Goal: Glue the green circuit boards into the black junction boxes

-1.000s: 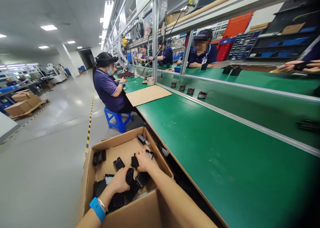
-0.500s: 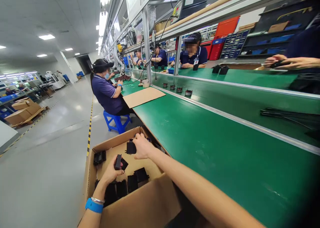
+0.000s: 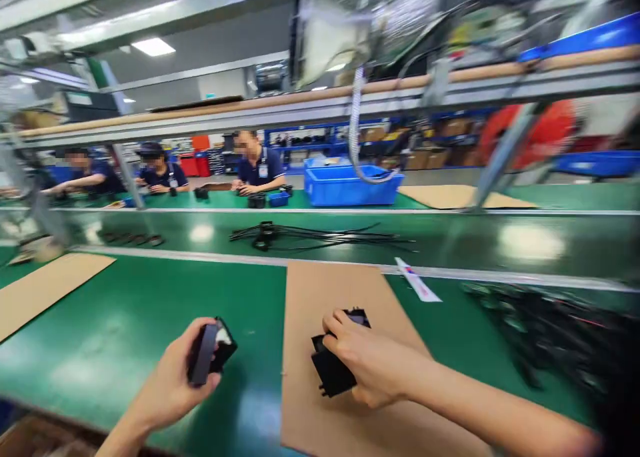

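Both hands (image 3: 173,377) (image 3: 370,363) partly hide black parts (image 3: 203,358) (image 3: 333,375).

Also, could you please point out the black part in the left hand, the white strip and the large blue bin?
Black part (image 3: 203,355) in the left hand (image 3: 173,378): head view, its flat side.
White strip (image 3: 418,281): head view, its middle.
Large blue bin (image 3: 340,191): head view, its front wall.

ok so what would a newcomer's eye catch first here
Probably the left hand over the green bench and the right hand over the middle cardboard sheet, each gripping at least one black part. Next come the bright blue bin beyond them, slightly right of centre, and the dark, blurred heap at the right.
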